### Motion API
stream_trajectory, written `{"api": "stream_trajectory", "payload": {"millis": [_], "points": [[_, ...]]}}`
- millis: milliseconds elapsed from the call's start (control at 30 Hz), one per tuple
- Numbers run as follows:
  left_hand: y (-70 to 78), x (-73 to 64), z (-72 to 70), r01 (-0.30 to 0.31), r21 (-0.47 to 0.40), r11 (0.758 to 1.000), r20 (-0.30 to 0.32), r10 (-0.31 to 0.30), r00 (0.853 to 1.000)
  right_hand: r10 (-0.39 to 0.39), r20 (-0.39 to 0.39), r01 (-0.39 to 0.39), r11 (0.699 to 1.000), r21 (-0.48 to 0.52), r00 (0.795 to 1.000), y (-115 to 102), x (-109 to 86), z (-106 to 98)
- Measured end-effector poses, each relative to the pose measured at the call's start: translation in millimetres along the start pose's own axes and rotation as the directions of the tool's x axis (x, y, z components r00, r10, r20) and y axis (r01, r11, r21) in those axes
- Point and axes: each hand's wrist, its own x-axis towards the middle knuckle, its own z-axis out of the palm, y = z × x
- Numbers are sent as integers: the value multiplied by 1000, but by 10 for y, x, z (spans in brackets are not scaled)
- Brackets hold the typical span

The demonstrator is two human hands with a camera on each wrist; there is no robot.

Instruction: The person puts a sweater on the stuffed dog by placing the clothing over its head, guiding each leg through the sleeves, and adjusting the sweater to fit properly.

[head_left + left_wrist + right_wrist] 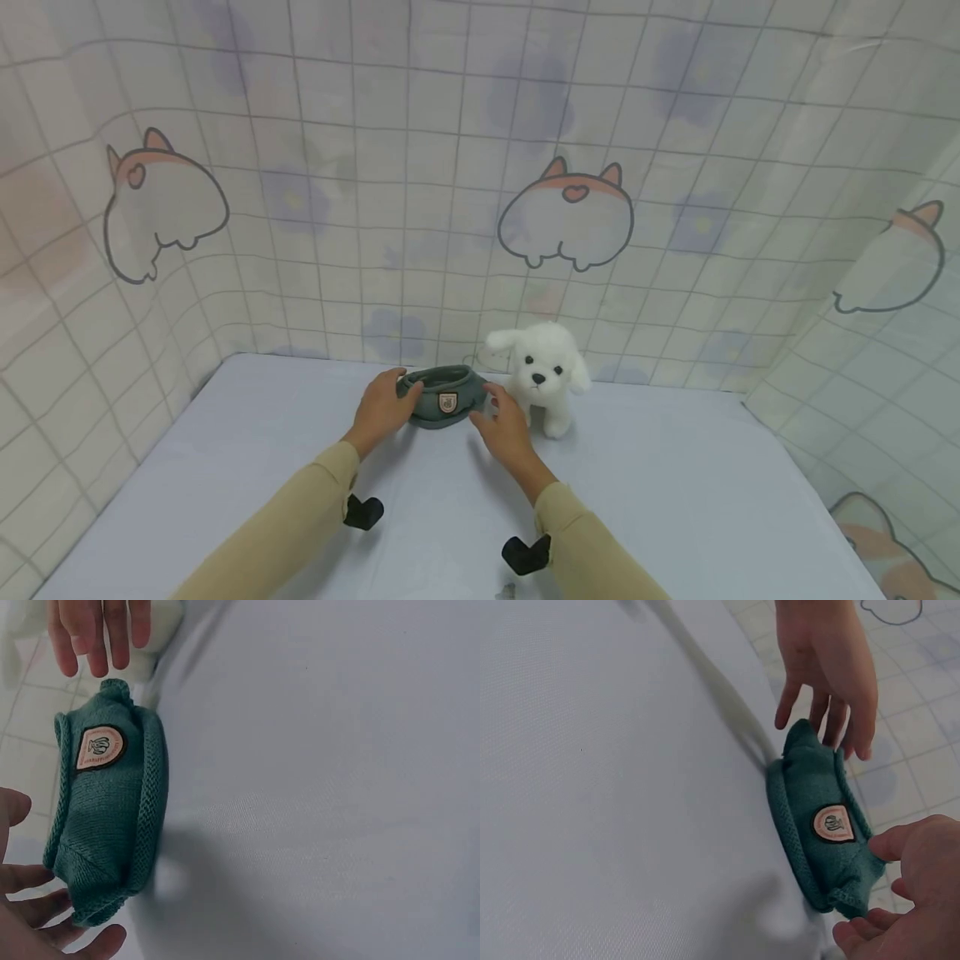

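A small teal knitted sweater [427, 407] with a pink shield-shaped badge [100, 747] stands upright on the white table, its opening facing up. My left hand [381, 410] is at its left end, with loosely spread fingers against the sleeve. At the opposite end my right hand [510, 431] is held with relaxed fingers close to the other sleeve; whether it touches the knit is hard to tell. Neither hand visibly pinches the cloth. Just right of the sweater, a white plush dog [551, 367] stands facing forward.
The white tabletop [660, 500] meets a grid-patterned curtain [337, 275] with cartoon prints at the back and sides. The plush dog is close behind my right hand. Black wrist mounts [364, 512] hang below both sleeves.
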Motion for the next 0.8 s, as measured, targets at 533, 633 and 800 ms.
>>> {"api": "stream_trajectory", "payload": {"millis": [533,633,800], "points": [[-28,210,98,87,-41,995,5,-87,996,56,14,-57,998,19,998,46,78,68],[-38,214,109,66,-45,997,-7,-67,998,51,16,-52,999,12,999,23,76,50],[-80,190,118,6,-57,998,-30,-8,1000,31,14,-31,999,14,999,3,71,23]]}}
